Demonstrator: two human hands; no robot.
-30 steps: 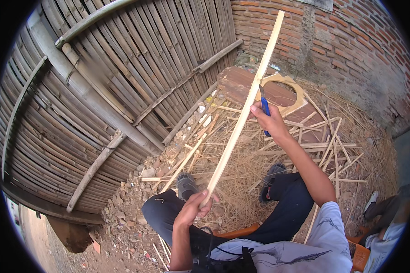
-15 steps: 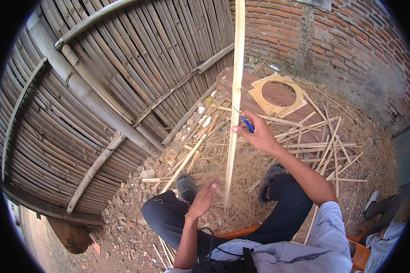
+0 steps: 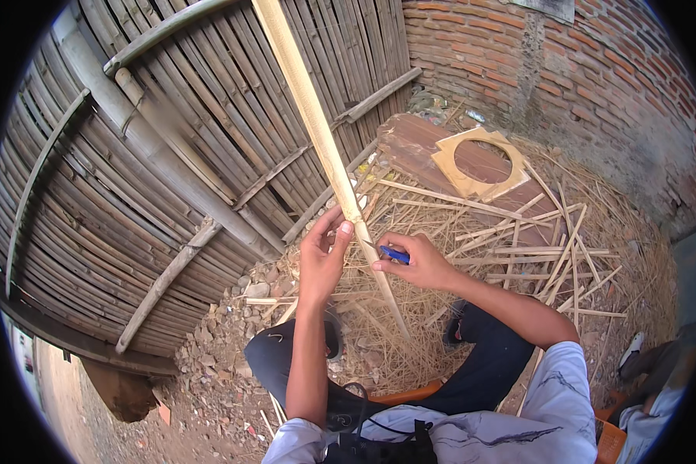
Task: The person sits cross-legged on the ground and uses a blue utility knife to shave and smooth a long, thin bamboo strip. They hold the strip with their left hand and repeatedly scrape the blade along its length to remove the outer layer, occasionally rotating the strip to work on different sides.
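Observation:
A long, pale bamboo strip [image 3: 313, 116] slants in front of me, its upper end leaning left past the top of the picture and its lower end down among the shavings. My left hand [image 3: 322, 259] pinches it near a node, thumb on the face toward me. Just below and to the right, my right hand [image 3: 421, 264] grips a small blue-handled knife [image 3: 395, 255], fingertips close against the strip. A thin dark blade seems to lie across the strip, though it is too small to make out well.
Several cut bamboo strips [image 3: 518, 250] lie across straw-like shavings at right. Behind them a brown board [image 3: 410, 147] carries a yellowish frame [image 3: 450, 164] with a round hole. A bamboo-slat wall [image 3: 209, 116] stands left, a brick wall [image 3: 472, 54] behind. Another person's leg [image 3: 648, 362] shows at far right.
My left hand has risen from beside my knee and taken hold of the bamboo strip. The strip's top has tilted left, and my right hand with the knife has moved lower.

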